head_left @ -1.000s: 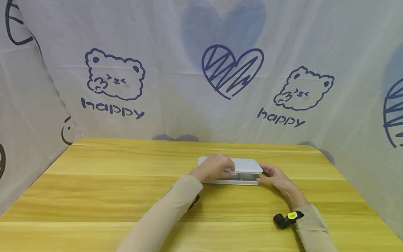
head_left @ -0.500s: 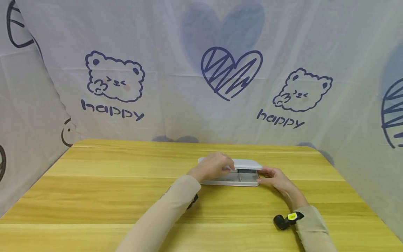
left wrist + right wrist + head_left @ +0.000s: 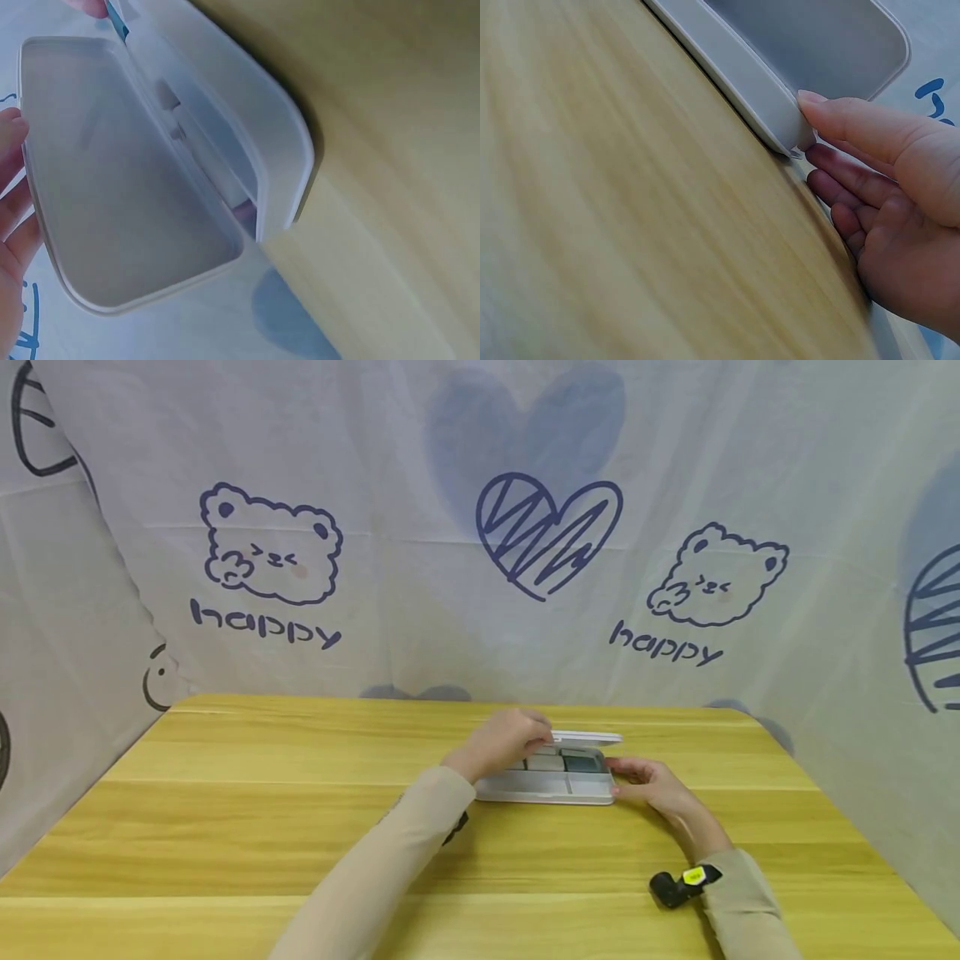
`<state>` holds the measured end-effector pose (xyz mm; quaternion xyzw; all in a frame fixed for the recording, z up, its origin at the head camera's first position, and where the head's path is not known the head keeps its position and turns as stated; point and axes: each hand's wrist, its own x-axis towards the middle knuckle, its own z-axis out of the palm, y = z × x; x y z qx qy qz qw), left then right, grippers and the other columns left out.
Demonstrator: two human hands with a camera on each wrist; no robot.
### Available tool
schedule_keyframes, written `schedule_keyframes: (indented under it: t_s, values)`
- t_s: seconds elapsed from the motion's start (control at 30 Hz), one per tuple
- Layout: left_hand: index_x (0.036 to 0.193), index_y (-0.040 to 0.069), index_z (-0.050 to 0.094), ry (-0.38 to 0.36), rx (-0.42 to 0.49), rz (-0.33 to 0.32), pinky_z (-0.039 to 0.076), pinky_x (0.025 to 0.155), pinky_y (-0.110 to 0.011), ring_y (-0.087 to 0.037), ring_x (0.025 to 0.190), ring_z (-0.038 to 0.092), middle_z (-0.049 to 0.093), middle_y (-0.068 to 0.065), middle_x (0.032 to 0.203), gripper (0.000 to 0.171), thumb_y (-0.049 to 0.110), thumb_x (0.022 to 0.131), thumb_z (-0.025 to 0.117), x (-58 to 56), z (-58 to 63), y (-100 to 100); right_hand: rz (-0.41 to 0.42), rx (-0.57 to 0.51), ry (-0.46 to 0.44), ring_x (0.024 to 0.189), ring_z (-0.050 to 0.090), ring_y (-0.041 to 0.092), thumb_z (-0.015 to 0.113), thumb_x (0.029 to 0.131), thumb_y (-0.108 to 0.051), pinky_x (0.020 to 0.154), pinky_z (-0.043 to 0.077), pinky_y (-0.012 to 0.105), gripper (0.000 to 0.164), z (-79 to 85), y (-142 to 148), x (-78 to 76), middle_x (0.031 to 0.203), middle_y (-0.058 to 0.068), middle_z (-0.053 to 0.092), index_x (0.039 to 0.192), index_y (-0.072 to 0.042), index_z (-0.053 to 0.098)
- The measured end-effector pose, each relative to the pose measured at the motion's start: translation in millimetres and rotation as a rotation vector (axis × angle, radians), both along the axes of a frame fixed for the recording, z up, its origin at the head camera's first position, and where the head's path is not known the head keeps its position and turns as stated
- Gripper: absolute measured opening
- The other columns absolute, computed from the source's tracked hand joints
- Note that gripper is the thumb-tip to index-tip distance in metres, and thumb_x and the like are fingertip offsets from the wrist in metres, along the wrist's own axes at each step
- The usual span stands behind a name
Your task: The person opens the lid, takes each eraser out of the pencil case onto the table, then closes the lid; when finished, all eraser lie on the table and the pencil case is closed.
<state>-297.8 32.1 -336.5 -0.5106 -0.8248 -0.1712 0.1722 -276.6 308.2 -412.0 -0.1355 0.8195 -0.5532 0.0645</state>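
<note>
A long white hinged case (image 3: 555, 798) lies on the wooden table with its lid (image 3: 592, 737) raised. Behind a pale front section split by a divider, its inside shows several pale and dark grey-green rectangular pieces (image 3: 585, 764). My left hand (image 3: 504, 741) holds the lid by its front edge, covering the case's left part in the head view. From the left wrist, the lid's bare inner face (image 3: 120, 180) tilts up from the base. My right hand (image 3: 660, 785) grips the case's right end, thumb at the front corner; the right wrist view shows that thumb (image 3: 840, 112) against the rim.
The wooden table (image 3: 225, 827) extends around the case on every side. A light curtain (image 3: 420, 610) printed with bears and hearts hangs behind the table's far edge. A black wrist device (image 3: 678, 885) with a yellow label sits at my right sleeve.
My left hand has lifted the lid up and back, from slightly ajar to wide open, uncovering the grey-green pieces. My right hand has stayed at the case's right end.
</note>
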Motion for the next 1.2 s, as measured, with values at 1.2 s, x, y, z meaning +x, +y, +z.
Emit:
schedule_keyframes:
  t_s: [1.2]
  values:
    - [0.116, 0.001, 0.057, -0.040, 0.021, 0.162, 0.033, 0.096, -0.031, -0.024, 0.111, 0.047, 0.056, -0.011, 0.116, 0.032, 0.003, 0.084, 0.055, -27.4, 3.6, -23, -0.003, -0.006, -0.035, 0.119, 0.035, 0.038, 0.066, 0.079, -0.005, 0.099, 0.026, 0.043, 0.055, 0.6, 1, -0.8, 0.127, 0.029, 0.041, 0.124, 0.015, 0.041]
